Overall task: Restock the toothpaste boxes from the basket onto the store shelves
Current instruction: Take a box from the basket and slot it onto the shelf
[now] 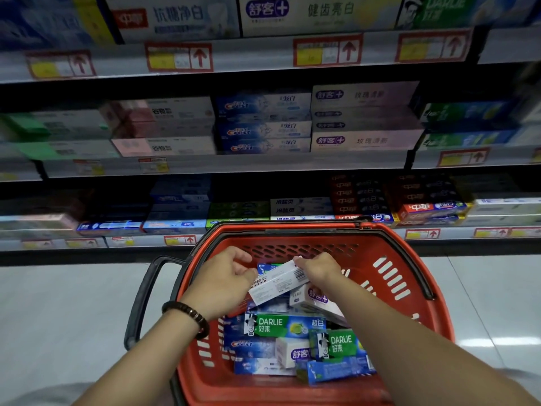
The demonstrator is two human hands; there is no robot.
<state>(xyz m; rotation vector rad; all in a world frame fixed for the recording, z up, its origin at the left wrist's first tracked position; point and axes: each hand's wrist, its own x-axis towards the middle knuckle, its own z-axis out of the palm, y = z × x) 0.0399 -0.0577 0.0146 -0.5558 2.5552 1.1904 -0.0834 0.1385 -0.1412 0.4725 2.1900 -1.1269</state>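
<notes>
Head view: reaching with both arms into the red basket in front of the stocked shelves. Holding one white toothpaste box tilted above the pile, toward the basket's far end. Gripping its lower left end with the left hand, grip curled round it. Pinching its upper right end, by the barcode, with the right hand, grip closed on the edge. Below, jumbled in the basket: green boxes, blue boxes. Wearing a dark bead bracelet on the left wrist.
</notes>
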